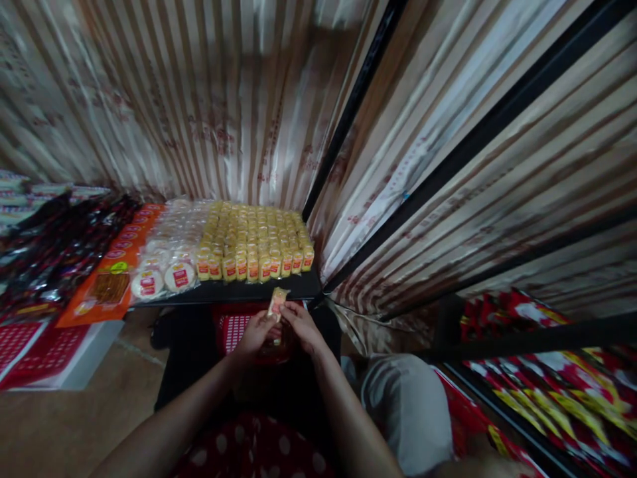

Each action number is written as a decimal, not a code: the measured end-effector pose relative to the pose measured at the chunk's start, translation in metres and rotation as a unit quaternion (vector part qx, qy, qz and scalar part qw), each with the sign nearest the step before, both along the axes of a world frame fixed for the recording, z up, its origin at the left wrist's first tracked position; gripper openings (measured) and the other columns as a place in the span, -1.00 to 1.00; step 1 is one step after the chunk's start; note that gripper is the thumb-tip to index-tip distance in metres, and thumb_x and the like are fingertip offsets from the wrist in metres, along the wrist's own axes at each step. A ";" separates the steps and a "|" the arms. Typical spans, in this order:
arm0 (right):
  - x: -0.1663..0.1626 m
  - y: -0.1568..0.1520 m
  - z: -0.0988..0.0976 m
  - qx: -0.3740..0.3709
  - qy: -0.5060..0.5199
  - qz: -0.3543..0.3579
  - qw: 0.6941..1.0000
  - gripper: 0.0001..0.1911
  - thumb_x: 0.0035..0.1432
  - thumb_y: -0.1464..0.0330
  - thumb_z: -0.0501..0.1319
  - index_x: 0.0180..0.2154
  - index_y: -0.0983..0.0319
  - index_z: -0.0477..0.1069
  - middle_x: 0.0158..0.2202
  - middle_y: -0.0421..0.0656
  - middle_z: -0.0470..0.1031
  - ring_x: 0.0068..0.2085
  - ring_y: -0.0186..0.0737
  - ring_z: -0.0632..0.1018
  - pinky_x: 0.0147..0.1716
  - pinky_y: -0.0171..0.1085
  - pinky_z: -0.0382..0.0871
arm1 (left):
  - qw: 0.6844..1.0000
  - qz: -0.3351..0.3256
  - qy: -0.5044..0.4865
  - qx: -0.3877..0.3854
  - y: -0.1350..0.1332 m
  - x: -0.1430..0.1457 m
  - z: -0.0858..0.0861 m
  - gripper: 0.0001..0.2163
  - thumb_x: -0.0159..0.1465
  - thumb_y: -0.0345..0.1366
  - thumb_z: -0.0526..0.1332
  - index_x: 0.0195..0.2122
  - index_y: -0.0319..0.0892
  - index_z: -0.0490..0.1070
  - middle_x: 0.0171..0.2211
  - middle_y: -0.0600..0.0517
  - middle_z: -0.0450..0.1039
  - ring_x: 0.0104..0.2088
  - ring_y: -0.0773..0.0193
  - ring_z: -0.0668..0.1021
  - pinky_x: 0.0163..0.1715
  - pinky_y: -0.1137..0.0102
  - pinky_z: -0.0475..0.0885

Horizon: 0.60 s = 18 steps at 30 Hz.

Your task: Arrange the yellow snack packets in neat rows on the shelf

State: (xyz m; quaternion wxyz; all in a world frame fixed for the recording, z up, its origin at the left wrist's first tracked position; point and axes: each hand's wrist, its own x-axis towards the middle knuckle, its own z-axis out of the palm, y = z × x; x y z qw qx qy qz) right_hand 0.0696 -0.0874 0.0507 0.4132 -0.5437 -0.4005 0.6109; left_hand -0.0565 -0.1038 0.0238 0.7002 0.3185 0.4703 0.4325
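A small, pale yellow packet (277, 303) in clear, glossy wrap, with a reddish label on its face, is pinched between the fingertips of the left hand (257, 333) and right hand (301, 326). It stands roughly upright, leaning slightly, its top end free above the fingers. Its finer print is too blurred to read.
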 end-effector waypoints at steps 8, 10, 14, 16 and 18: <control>0.006 0.002 0.007 0.028 0.019 -0.033 0.999 -0.50 -0.15 -0.01 0.28 -0.27 0.22 0.44 -0.40 -0.17 0.53 -0.37 -0.24 0.52 -0.39 -0.32 0.35 | 0.996 0.009 0.083 0.041 0.006 -0.010 0.012 -0.54 0.03 0.00 0.27 -0.17 -0.28 0.42 -0.40 0.00 0.49 -0.51 0.38 0.47 -0.57 0.52 0.31; 0.007 0.004 0.006 0.032 0.022 -0.027 0.999 -0.50 -0.12 0.00 0.27 -0.23 0.21 0.45 -0.36 -0.17 0.54 -0.33 -0.21 0.53 -0.33 -0.30 0.37 | 0.994 0.028 0.089 0.057 0.010 -0.012 0.016 -0.52 0.03 -0.01 0.27 -0.14 -0.29 0.41 -0.35 -0.01 0.48 -0.48 0.39 0.47 -0.50 0.52 0.34; 0.005 0.007 0.003 0.044 -0.001 0.014 0.999 -0.49 -0.08 0.00 0.24 -0.16 0.20 0.46 -0.29 -0.16 0.55 -0.26 -0.20 0.54 -0.22 -0.25 0.39 | 0.992 0.028 0.093 0.081 0.024 -0.010 0.024 -0.50 0.03 -0.02 0.26 -0.11 -0.30 0.39 -0.36 0.01 0.46 -0.51 0.42 0.43 -0.48 0.51 0.36; 0.004 0.009 0.003 0.058 -0.013 0.031 0.998 -0.49 -0.04 0.00 0.22 -0.12 0.18 0.45 -0.25 -0.16 0.55 -0.21 -0.18 0.54 -0.18 -0.24 0.39 | 0.990 0.011 0.093 0.110 0.032 -0.007 0.025 -0.55 0.03 -0.03 0.25 -0.17 -0.28 0.40 -0.43 0.05 0.42 -0.54 0.42 0.41 -0.51 0.51 0.34; 0.005 0.012 0.003 0.076 -0.015 0.032 0.996 -0.51 -0.01 0.03 0.20 -0.11 0.17 0.44 -0.22 -0.16 0.55 -0.19 -0.19 0.54 -0.14 -0.23 0.39 | 0.986 0.003 0.104 0.134 0.039 -0.003 0.024 -0.62 0.04 -0.05 0.25 -0.25 -0.26 0.40 -0.48 0.09 0.39 -0.56 0.42 0.40 -0.53 0.51 0.32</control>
